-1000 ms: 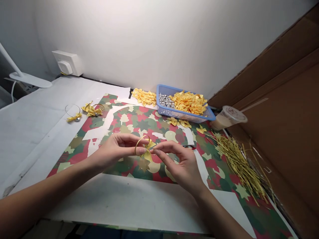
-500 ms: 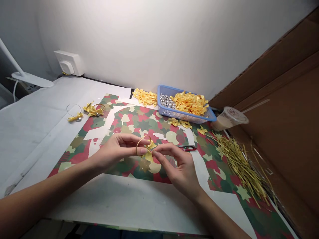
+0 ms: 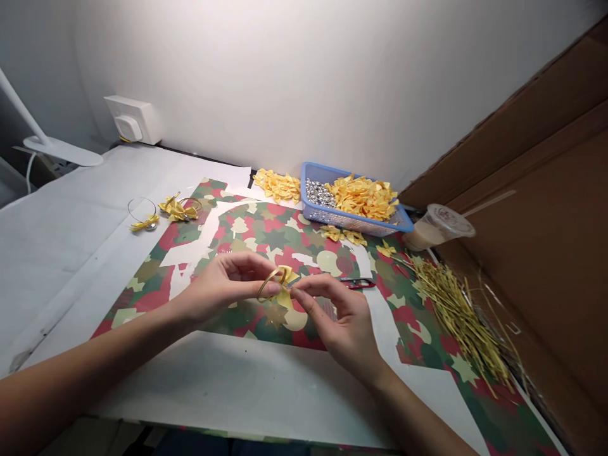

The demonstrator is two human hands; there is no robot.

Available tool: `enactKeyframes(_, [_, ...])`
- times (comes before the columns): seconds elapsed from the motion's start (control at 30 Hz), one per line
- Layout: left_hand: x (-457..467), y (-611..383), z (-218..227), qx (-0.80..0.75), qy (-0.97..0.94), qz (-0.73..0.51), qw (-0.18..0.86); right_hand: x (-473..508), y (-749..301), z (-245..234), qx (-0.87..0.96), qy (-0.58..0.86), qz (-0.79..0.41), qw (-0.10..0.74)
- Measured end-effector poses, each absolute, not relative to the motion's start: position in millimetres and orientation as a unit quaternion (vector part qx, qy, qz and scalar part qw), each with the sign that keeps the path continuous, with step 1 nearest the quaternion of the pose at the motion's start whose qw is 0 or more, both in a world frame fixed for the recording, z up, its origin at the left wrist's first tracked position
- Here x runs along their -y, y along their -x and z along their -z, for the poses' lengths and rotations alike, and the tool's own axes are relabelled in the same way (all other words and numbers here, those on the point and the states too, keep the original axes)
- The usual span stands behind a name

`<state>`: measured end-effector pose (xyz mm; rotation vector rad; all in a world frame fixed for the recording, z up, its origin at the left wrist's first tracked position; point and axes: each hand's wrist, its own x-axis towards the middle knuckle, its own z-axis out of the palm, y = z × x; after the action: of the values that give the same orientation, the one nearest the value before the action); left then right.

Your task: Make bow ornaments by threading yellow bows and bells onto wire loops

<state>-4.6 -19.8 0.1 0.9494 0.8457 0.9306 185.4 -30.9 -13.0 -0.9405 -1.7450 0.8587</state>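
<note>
Over the middle of the patterned sheet, my left hand (image 3: pixel 240 280) pinches a yellow ribbon bow (image 3: pixel 285 299) between thumb and fingers. A gold wire loop (image 3: pixel 259 290) curves from the bow around the left thumb tip. My right hand (image 3: pixel 342 320) closes its thumb and forefinger on the bow's middle from the right; its fingertips hide what lies between them. At the left lie finished-looking bows with wire loops and silver bells: one bow (image 3: pixel 144 223) apart, and a small group (image 3: pixel 178 208) beside it.
A blue basket (image 3: pixel 356 223) holds yellow bows and silver bells by the wall. More bows (image 3: pixel 278 185) lie left of it. Gold wire strips (image 3: pixel 456 313) lie at right, near a lidded cup (image 3: pixel 425 234). Small snips (image 3: pixel 358 283) lie behind my right hand.
The gold wire loop has tilted lower and turned between my fingers, and more of the bow's upper part shows. Both hands stay nearly in place.
</note>
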Motion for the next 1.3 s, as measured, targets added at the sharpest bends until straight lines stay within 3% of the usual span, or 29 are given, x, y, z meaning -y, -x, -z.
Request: enactKeyframes(1.3, [22.3,4.6,-2.8,-0.407,-0.460,-0.380,0.692,28.2,-185.7,21.8,0.706,0.351,-0.375,0.488])
